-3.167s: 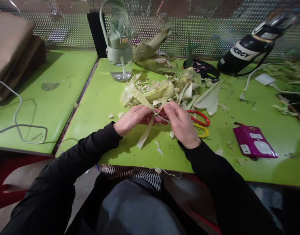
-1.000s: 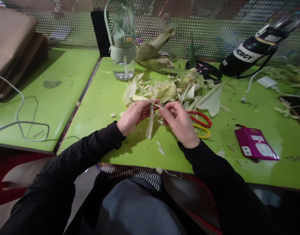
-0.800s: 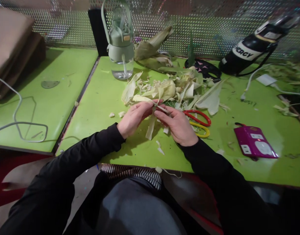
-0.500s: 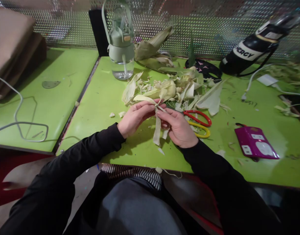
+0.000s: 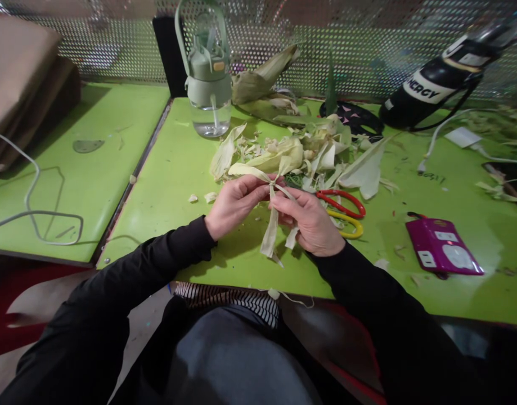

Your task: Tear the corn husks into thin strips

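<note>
Between my hands is a pale corn husk strip piece (image 5: 270,233), knotted in the middle with several ends sticking out. My left hand (image 5: 239,203) pinches it at the knot from the left. With thumb and fingers closed, my right hand (image 5: 312,220) grips it just right of the knot, and two ends hang below. Scissors (image 5: 341,203) with one red and one yellow handle lie on the table beside my right hand, their blades hidden. Behind my hands lies a heap of torn corn husks (image 5: 283,154).
A water bottle (image 5: 210,90) stands at the back left of the green table (image 5: 157,197). A black bottle (image 5: 431,84) leans at the back right. A purple power socket (image 5: 444,246) lies to the right. White cables (image 5: 435,135) and a brown stack (image 5: 22,84) flank the sides.
The hanging husk end has swung slightly left and lower, and a second end shows more clearly. My fingers have shifted a little around the knot, both hands still holding.
</note>
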Motion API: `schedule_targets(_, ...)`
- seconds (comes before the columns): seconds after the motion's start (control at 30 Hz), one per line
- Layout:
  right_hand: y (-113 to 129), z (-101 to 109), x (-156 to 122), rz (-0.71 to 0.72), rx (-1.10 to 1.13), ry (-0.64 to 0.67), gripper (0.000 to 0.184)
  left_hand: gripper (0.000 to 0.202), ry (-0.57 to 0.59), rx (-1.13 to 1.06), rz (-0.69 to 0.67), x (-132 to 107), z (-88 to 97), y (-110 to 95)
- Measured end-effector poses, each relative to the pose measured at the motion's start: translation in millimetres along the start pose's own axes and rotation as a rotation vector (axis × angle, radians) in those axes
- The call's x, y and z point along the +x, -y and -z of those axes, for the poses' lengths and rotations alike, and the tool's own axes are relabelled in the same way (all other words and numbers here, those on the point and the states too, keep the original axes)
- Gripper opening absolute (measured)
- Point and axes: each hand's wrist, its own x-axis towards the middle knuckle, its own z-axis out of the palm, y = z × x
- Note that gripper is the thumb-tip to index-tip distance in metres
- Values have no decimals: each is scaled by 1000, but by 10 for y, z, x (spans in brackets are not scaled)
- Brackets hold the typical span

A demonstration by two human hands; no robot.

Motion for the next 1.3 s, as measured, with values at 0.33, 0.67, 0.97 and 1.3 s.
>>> schedule_targets(0.33, -8, 34, -10, 40, -84, 71, 34, 18, -14, 51, -2, -15, -1, -26)
schedule_targets(0.67, -4, 131, 41, 85, -267, 41, 39, 15, 9, 99, 102, 26, 34, -76)
schedule_targets(0.97, 28, 89, 2, 298, -599, -68, 31, 19, -28, 181, 215, 59, 70, -37)
schedule_targets(1.3, 24, 146, 50, 247, -603, -50, 34, 17, -12, 17, 403, 83, 59, -187)
